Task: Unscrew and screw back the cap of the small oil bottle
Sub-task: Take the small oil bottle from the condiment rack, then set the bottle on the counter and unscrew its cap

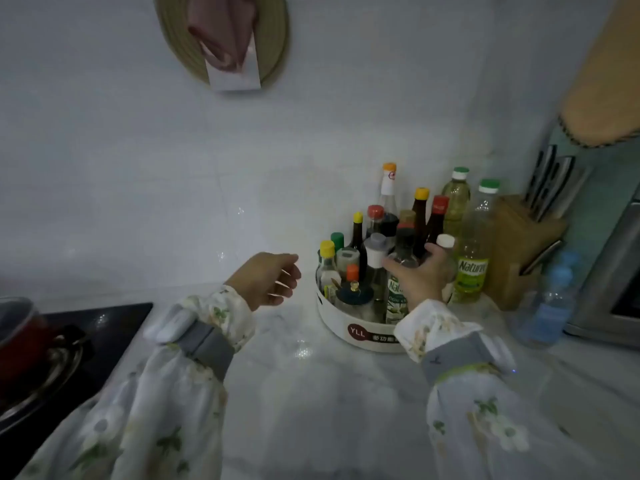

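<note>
A small olive oil bottle [396, 301] with a dark cap [405, 237] and a green-and-white label stands at the front right of a round white turntable rack [349, 332]. My right hand [420, 277] is wrapped around the bottle's upper body, fingers on its left side and thumb behind; it hides the bottle's middle. My left hand [268, 278] hovers above the counter just left of the rack, fingers loosely curled and apart, holding nothing.
The rack is crowded with several sauce bottles. Two tall green-capped oil bottles [472, 251] stand behind it, next to a wooden knife block [519, 244] and a blue water bottle [550, 299]. A steel appliance [609, 278] sits far right. A stove with a red pot [24, 337] is at left.
</note>
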